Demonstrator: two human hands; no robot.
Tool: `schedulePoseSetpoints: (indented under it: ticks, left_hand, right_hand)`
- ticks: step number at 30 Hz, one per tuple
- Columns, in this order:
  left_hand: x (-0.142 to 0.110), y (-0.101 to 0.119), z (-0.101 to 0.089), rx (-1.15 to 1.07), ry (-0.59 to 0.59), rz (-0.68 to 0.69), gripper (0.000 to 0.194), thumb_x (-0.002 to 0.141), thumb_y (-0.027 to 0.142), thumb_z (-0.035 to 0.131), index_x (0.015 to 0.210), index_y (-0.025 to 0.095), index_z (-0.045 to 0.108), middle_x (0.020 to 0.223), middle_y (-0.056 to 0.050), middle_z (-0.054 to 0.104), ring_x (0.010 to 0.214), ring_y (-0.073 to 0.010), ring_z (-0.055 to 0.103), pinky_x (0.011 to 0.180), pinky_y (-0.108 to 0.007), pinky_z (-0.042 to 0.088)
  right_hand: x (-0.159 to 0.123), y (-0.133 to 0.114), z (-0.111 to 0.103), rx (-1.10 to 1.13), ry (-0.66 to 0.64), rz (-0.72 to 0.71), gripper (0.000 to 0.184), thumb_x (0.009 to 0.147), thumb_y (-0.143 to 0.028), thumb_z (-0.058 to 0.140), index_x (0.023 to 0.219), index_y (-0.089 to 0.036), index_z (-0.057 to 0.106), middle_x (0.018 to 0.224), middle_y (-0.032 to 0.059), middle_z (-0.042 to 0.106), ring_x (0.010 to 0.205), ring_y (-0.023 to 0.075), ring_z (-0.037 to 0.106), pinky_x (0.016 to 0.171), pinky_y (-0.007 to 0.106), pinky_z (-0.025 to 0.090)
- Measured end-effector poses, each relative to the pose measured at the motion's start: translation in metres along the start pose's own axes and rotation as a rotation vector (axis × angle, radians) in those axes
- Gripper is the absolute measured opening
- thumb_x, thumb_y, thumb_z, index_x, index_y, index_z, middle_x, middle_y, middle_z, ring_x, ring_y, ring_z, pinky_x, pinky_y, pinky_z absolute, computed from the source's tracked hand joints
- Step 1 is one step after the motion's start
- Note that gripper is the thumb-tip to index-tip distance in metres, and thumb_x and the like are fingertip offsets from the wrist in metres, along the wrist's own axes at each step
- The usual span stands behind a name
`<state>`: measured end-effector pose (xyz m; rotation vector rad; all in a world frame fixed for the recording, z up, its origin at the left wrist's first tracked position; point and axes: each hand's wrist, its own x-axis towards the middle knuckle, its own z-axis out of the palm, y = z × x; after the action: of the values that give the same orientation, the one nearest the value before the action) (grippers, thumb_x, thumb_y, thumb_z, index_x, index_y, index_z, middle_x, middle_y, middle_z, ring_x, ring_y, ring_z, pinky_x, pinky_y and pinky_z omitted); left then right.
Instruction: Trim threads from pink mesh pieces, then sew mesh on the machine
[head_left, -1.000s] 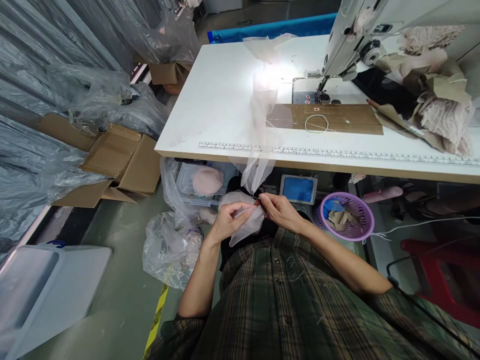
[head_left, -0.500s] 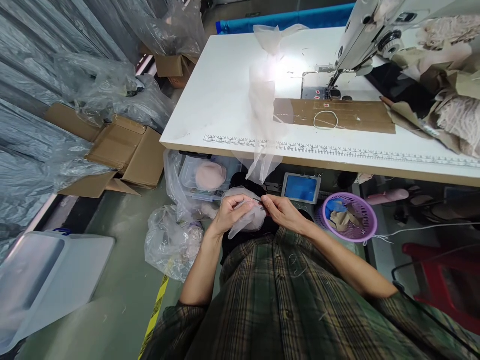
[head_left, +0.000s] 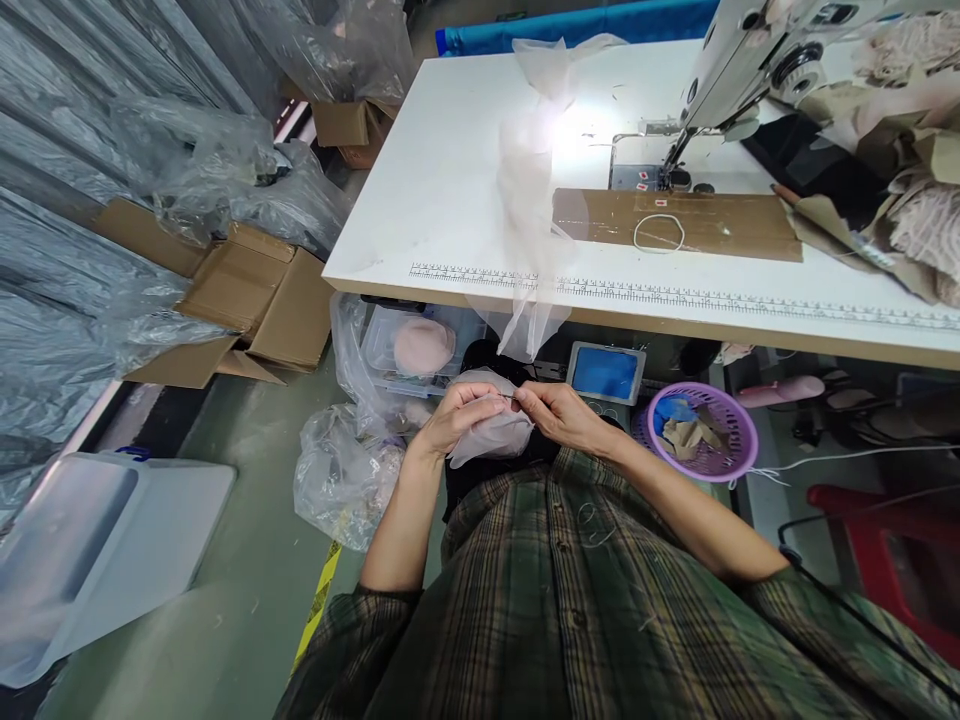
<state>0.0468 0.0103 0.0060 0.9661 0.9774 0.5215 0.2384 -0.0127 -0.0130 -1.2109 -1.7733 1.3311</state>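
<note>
Left hand [head_left: 450,420] has fingers pinched on sheer fabric [head_left: 487,437] over the lap [head_left: 541,452], right hand's [head_left: 564,414] fingertips tight on some thin bit [head_left: 508,397] — probably mid-fiddle, so next seemingly calls for steady fingers.

Sewing workshop, sewing machine [head_left: 739,75], ruler-marked table [head_left: 427,180], fabric scraps [head_left: 926,228]

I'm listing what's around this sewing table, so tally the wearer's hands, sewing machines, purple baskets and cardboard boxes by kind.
Left hand and right hand, at sheer fabric: 2
Sewing machine: 1
Purple basket: 1
Nearer cardboard box and farther cardboard box: 2
Total: 6
</note>
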Motion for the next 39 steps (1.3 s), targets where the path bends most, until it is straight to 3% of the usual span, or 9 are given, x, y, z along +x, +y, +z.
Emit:
schedulePoseSetpoints:
  ticks: [8,13,17,20,24,27,29,34,39]
  left_hand:
    - [0.003,-0.007,-0.001,-0.046,0.002,-0.006,0.031,0.069,0.042,0.074,0.068,0.012,0.064,0.057,0.002,0.050,0.051,-0.0075,0.040,0.050,-0.020,0.029]
    - [0.006,-0.023,-0.021,0.254,0.004,0.009,0.032,0.077,0.045,0.068,0.079,0.013,0.066,0.064,0.001,0.054,0.057,-0.0094,0.047,0.054,-0.020,0.035]
    - [0.018,-0.044,-0.040,0.730,0.270,0.189,0.033,0.082,0.039,0.063,0.107,0.016,0.066,0.095,-0.007,0.064,0.088,-0.0202,0.061,0.083,-0.033,0.050]
    - [0.023,-0.062,-0.044,0.994,0.396,0.346,0.038,0.089,0.035,0.053,0.122,0.018,0.060,0.125,-0.013,0.058,0.120,-0.0272,0.054,0.105,-0.046,0.042]
    - [0.018,-0.091,-0.038,1.109,0.232,0.405,0.050,0.091,0.041,0.054,0.136,0.021,0.051,0.142,-0.014,0.048,0.133,-0.0280,0.044,0.110,-0.047,0.038]
    - [0.016,-0.109,-0.034,1.149,0.243,0.406,0.056,0.090,0.042,0.056,0.141,0.019,0.046,0.146,-0.016,0.045,0.137,-0.0299,0.040,0.111,-0.050,0.038]
    - [0.015,-0.113,-0.034,1.146,0.279,0.432,0.058,0.092,0.041,0.054,0.143,0.018,0.042,0.148,-0.016,0.043,0.138,-0.0299,0.038,0.111,-0.051,0.038]
    - [0.013,-0.082,-0.031,1.038,0.446,0.615,0.050,0.095,0.037,0.050,0.141,0.020,0.043,0.140,-0.016,0.049,0.131,-0.0274,0.048,0.106,-0.049,0.044]
    - [0.000,-0.018,-0.014,0.869,0.662,0.909,0.032,0.093,0.026,0.054,0.124,0.018,0.057,0.121,-0.013,0.061,0.113,-0.0232,0.060,0.096,-0.043,0.051]
  right_hand:
    - [-0.007,0.007,0.013,0.150,0.111,0.009,0.042,0.094,-0.057,0.046,0.085,-0.018,0.058,0.073,-0.0006,0.052,0.066,0.0127,0.046,0.061,0.024,0.036]
    - [-0.012,0.032,0.032,0.237,0.003,0.092,0.042,0.088,-0.058,0.054,0.077,-0.018,0.055,0.069,-0.0017,0.050,0.062,0.0121,0.045,0.056,0.023,0.038]
    - [-0.005,0.067,0.045,0.042,0.159,0.204,0.039,0.091,-0.052,0.046,0.073,-0.019,0.053,0.064,-0.0016,0.053,0.059,0.0132,0.049,0.056,0.025,0.039]
    - [-0.005,0.079,0.044,-0.051,0.243,0.224,0.029,0.088,-0.047,0.051,0.081,-0.019,0.058,0.066,-0.0009,0.057,0.059,0.0149,0.052,0.058,0.027,0.042]
    - [-0.006,0.057,0.032,-0.145,0.520,0.097,0.027,0.089,-0.043,0.054,0.099,-0.019,0.058,0.080,0.0046,0.063,0.069,0.0176,0.059,0.062,0.028,0.047]
    - [0.005,0.024,0.018,-0.308,0.756,-0.177,0.029,0.088,-0.041,0.059,0.103,-0.017,0.056,0.084,0.0067,0.063,0.072,0.0175,0.061,0.062,0.026,0.049]
    - [0.018,0.006,0.008,-0.501,0.827,-0.232,0.035,0.086,-0.043,0.064,0.107,-0.015,0.056,0.088,0.0094,0.064,0.076,0.0193,0.063,0.060,0.026,0.048]
    - [0.033,-0.011,-0.009,-0.754,0.882,-0.105,0.019,0.094,-0.028,0.052,0.102,-0.014,0.063,0.083,0.0089,0.067,0.070,0.0181,0.064,0.057,0.025,0.043]
    - [0.002,-0.027,-0.007,-0.393,0.749,-0.261,0.015,0.091,-0.018,0.050,0.098,-0.017,0.064,0.079,0.0052,0.069,0.064,0.0152,0.063,0.059,0.025,0.046]
